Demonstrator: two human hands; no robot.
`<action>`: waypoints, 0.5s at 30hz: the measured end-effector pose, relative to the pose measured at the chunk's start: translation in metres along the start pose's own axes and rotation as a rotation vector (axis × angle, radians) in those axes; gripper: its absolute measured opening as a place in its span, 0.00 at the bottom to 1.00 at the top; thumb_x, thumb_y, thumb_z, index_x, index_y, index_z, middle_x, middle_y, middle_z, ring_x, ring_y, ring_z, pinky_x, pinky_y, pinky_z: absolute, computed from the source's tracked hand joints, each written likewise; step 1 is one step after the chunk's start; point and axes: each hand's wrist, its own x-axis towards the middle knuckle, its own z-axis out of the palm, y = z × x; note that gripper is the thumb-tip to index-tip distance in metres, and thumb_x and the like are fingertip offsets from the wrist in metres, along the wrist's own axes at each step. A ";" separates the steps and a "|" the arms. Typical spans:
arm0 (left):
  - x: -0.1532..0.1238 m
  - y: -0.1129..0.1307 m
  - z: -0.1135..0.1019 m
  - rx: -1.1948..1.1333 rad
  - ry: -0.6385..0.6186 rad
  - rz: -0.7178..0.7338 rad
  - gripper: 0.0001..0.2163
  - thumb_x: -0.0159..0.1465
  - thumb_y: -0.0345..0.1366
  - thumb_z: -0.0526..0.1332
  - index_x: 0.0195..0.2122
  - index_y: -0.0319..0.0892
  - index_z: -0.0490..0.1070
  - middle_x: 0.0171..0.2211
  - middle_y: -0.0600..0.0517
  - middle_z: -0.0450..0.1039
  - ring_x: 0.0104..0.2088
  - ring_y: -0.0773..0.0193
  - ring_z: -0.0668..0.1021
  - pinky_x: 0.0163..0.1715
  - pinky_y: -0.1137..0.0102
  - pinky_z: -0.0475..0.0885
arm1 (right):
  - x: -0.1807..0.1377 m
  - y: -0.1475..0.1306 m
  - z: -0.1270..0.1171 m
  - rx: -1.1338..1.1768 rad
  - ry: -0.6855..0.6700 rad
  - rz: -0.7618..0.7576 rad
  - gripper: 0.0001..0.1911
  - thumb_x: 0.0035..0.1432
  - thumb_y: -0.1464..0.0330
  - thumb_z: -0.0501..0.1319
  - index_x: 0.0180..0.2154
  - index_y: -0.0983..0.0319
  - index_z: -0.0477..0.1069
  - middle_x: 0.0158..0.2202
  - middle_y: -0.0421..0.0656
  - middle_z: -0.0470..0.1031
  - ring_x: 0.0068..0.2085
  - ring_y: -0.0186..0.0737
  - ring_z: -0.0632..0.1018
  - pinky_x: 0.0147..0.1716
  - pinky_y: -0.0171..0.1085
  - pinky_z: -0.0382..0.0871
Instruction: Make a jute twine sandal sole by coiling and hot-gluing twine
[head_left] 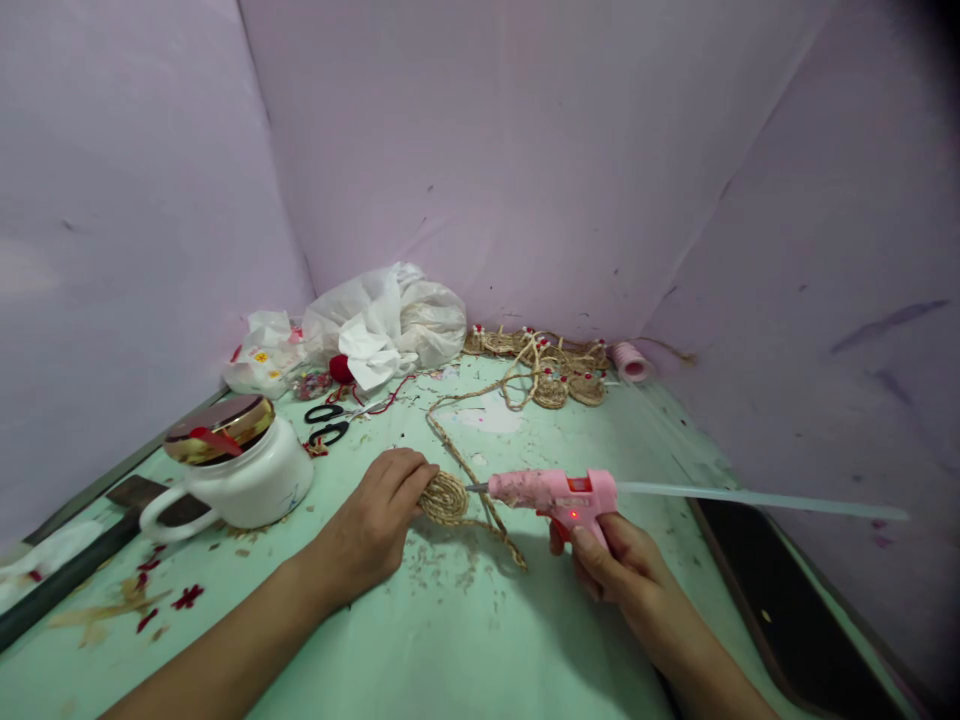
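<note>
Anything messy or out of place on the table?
Loose fibre bits litter the table around the rope coil in the left hand, and red scraps lie scattered by the white jar. The glue gun in the right hand looks intact.

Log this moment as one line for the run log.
left hand: pinching rope coil on table | right hand: gripping pink glue gun, nozzle at coil | nearby: white mug, scissors

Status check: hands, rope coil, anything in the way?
Left hand pinching jute coil. Right hand grip closed on pink glue gun, nozzle at coil's edge. Loose rope tail lies under the gun; mug off to the left.
</note>
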 end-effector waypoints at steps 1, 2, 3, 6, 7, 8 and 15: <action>0.000 0.000 0.000 -0.004 -0.001 0.002 0.20 0.60 0.21 0.50 0.54 0.35 0.57 0.48 0.39 0.63 0.51 0.53 0.66 0.51 0.55 0.67 | 0.000 0.000 0.000 0.000 0.001 0.001 0.22 0.54 0.49 0.56 0.27 0.62 0.70 0.17 0.35 0.56 0.19 0.31 0.58 0.18 0.32 0.50; 0.000 0.000 0.000 -0.008 0.000 0.003 0.20 0.60 0.21 0.50 0.54 0.36 0.57 0.47 0.39 0.63 0.51 0.53 0.66 0.50 0.55 0.68 | 0.000 0.000 -0.001 -0.003 0.002 0.001 0.22 0.54 0.49 0.56 0.26 0.62 0.69 0.17 0.35 0.57 0.19 0.31 0.58 0.18 0.32 0.50; 0.000 0.000 0.000 -0.010 0.003 0.004 0.20 0.60 0.21 0.50 0.54 0.36 0.57 0.47 0.39 0.63 0.51 0.53 0.66 0.50 0.55 0.68 | 0.000 0.000 -0.001 -0.006 0.004 0.001 0.22 0.54 0.49 0.56 0.26 0.62 0.69 0.17 0.35 0.57 0.19 0.31 0.58 0.18 0.32 0.50; 0.001 0.000 0.001 -0.009 0.006 0.002 0.20 0.60 0.21 0.50 0.54 0.36 0.57 0.47 0.39 0.63 0.50 0.53 0.66 0.50 0.55 0.68 | -0.001 0.000 -0.001 -0.016 0.007 0.006 0.22 0.54 0.49 0.56 0.25 0.62 0.69 0.17 0.35 0.56 0.19 0.32 0.58 0.18 0.32 0.50; 0.001 0.000 0.001 -0.009 0.005 0.001 0.20 0.60 0.21 0.50 0.54 0.36 0.57 0.47 0.39 0.63 0.50 0.53 0.66 0.50 0.54 0.68 | -0.001 0.000 -0.001 -0.017 0.008 0.004 0.22 0.54 0.49 0.56 0.25 0.62 0.68 0.17 0.35 0.56 0.19 0.32 0.58 0.18 0.32 0.50; 0.001 0.000 0.001 -0.010 0.005 0.001 0.20 0.60 0.21 0.50 0.54 0.36 0.57 0.47 0.39 0.63 0.50 0.53 0.66 0.49 0.54 0.68 | -0.001 -0.001 0.000 -0.016 0.009 0.002 0.22 0.54 0.49 0.56 0.25 0.62 0.68 0.17 0.35 0.57 0.19 0.32 0.58 0.18 0.32 0.50; 0.001 0.001 0.000 -0.010 0.006 0.002 0.19 0.60 0.22 0.51 0.54 0.36 0.59 0.47 0.38 0.65 0.50 0.53 0.67 0.49 0.54 0.68 | -0.001 -0.001 0.000 -0.007 0.003 -0.001 0.22 0.54 0.49 0.56 0.24 0.61 0.67 0.17 0.35 0.57 0.19 0.32 0.59 0.19 0.33 0.51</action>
